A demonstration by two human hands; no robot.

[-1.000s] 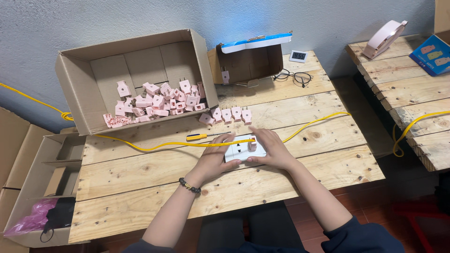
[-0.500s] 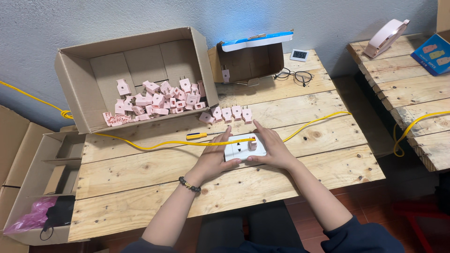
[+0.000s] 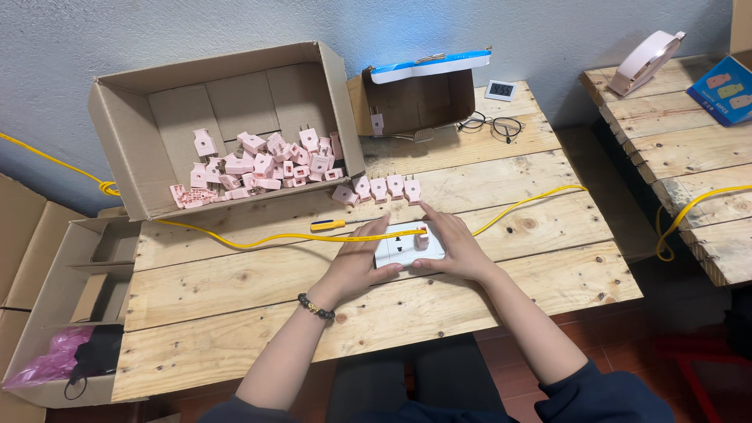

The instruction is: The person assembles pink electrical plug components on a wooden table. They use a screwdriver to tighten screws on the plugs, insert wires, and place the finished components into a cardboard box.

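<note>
A white socket block [image 3: 401, 245] lies on the wooden table [image 3: 235, 290], wired to a yellow cable [image 3: 258, 239]. My left hand [image 3: 356, 262] holds its left end. My right hand [image 3: 454, 247] rests on its right side, fingers around a pink plug [image 3: 421, 240] seated in the block. Several pink plugs [image 3: 385, 188] lie in a row just beyond my hands. A yellow-handled screwdriver [image 3: 333, 225] lies to the left of the block.
A large open cardboard box [image 3: 141, 157] lies on its side at the back left with several pink plugs [image 3: 266, 160] inside. A smaller box [image 3: 415, 98], glasses [image 3: 489, 124] and a small clock [image 3: 501, 90] sit behind. Empty cartons [image 3: 55, 313] stand left of the table.
My hands have stayed on the socket block, with only small finger shifts around the pink plug. Nothing else moved.
</note>
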